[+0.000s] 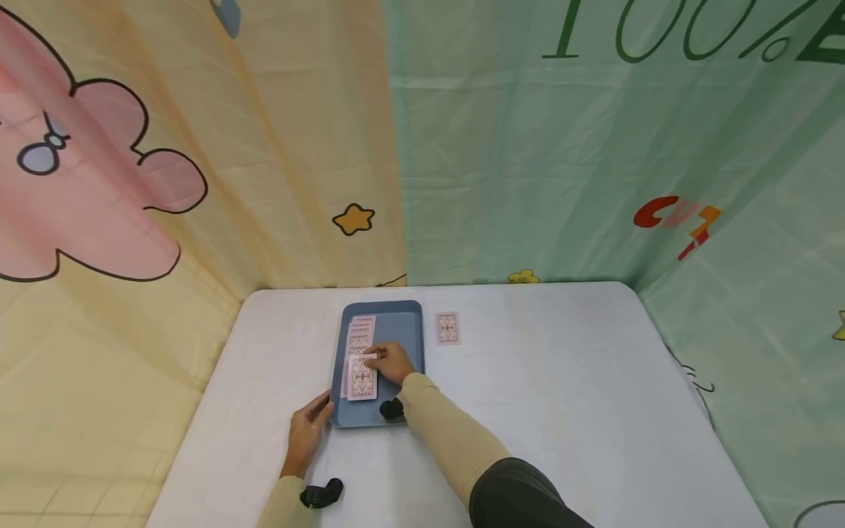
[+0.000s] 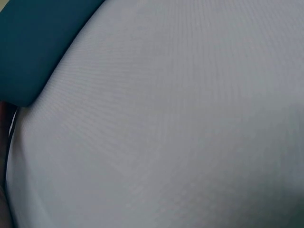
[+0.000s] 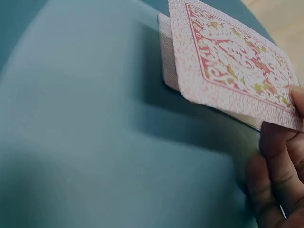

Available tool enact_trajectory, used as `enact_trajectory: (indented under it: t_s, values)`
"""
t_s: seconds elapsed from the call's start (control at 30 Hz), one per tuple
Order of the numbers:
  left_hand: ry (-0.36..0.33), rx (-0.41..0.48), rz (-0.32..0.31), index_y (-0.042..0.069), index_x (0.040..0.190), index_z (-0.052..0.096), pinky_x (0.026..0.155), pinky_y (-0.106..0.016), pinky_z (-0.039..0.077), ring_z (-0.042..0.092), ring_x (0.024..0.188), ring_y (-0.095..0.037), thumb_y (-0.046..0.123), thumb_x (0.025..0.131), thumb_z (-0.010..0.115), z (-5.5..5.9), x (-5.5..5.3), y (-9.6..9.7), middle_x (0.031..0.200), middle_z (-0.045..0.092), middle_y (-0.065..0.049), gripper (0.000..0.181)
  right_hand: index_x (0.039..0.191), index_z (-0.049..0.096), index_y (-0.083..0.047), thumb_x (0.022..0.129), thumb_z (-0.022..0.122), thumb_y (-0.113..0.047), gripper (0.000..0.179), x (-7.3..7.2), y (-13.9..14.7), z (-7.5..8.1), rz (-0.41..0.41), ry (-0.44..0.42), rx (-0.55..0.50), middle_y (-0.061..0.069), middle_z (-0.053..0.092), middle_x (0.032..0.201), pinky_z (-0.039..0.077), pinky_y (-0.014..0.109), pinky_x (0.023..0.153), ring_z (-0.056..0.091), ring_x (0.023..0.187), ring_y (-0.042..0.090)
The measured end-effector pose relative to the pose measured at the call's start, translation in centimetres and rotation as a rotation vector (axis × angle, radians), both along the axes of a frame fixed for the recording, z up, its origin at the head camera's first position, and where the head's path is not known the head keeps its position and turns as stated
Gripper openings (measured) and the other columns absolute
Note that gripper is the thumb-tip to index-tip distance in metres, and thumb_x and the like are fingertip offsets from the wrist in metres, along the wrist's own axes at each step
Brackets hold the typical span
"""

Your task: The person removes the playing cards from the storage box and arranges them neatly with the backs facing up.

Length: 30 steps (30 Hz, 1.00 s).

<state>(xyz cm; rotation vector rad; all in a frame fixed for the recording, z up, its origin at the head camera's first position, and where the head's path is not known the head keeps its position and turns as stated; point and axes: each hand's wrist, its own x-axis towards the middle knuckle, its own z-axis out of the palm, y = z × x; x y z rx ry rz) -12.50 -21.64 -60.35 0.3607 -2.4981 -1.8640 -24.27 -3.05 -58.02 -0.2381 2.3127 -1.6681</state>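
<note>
My right hand [image 1: 394,363] pinches a playing card [image 3: 242,61] by its edge, thumb on the patterned back. Its red ornate back faces up, and it tilts above the blue tray [image 1: 399,330]. Under it, the edge of another card [image 3: 167,57] shows in the right wrist view. Along the tray's left side lies an overlapping column of face-down cards [image 1: 360,331]. My left hand [image 1: 306,433] is at the tray's lower left corner, fingertips touching its side. Only a dark sliver of that hand shows in the left wrist view, beneath the tray corner [image 2: 38,42].
One more face-down card [image 1: 447,328] lies on the white table [image 1: 561,381], just right of the tray. Printed curtains [image 1: 502,169] hang behind the table and at both sides. A dark wrist camera [image 1: 392,409] overlaps the tray's lower edge.
</note>
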Motion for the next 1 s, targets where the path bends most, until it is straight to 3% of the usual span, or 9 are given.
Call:
enact_trajectory:
  t_s: [0.17,0.33,0.63,0.87,1.0]
  values:
    - [0.023,-0.022,0.007,-0.006,0.132,0.054,0.085,-0.002,0.037,0.05,0.123,-0.034,0.012,0.097,0.059,-0.2,-0.1,-0.3,0.133,0.055,-0.023,0.04,0.105,0.071,0.0,0.089,0.069,-0.008,0.018,-0.3,0.9,0.7,-0.017,-0.023,-0.02,-0.001,0.06,0.068,0.043,0.02,0.056,0.051,0.06,0.006]
    - [0.024,-0.021,0.003,-0.008,0.132,0.053,0.085,-0.002,0.036,0.05,0.123,-0.035,0.012,0.097,0.058,-0.3,-0.4,-0.3,0.133,0.054,-0.025,0.041,0.105,0.07,-0.001,0.089,0.069,-0.01,0.018,-0.8,2.0,2.0,-0.02,0.011,-0.021,-0.001,0.057,0.068,0.04,0.022,0.058,0.049,0.063,0.01]
    - [-0.014,-0.019,-0.001,-0.006,0.134,0.052,0.086,-0.001,0.035,0.048,0.126,-0.032,0.014,0.098,0.057,-0.1,-0.1,-0.2,0.136,0.052,-0.022,0.042,0.102,0.072,-0.004,0.084,0.075,-0.009,0.019,-1.1,4.6,3.2,-0.079,0.02,-0.022,0.0,0.06,0.065,0.044,0.024,0.058,0.059,0.069,0.028]
    - [0.001,-0.03,-0.003,-0.007,0.134,0.052,0.087,-0.002,0.036,0.049,0.125,-0.032,0.016,0.098,0.057,-0.3,-0.1,-0.2,0.134,0.054,-0.024,0.042,0.102,0.074,0.0,0.083,0.075,-0.007,0.02,-1.6,6.0,2.9,-0.21,0.075,-0.065,0.001,0.058,0.065,0.046,0.024,0.06,0.053,0.063,0.014]
    - [0.009,-0.032,-0.002,-0.008,0.133,0.053,0.086,-0.002,0.036,0.05,0.123,-0.032,0.015,0.098,0.057,-0.4,-0.2,-0.2,0.132,0.055,-0.025,0.041,0.103,0.074,0.0,0.085,0.072,-0.003,0.019,-2.0,6.6,2.8,-0.24,0.079,-0.092,0.002,0.057,0.072,0.044,0.023,0.061,0.049,0.067,0.011]
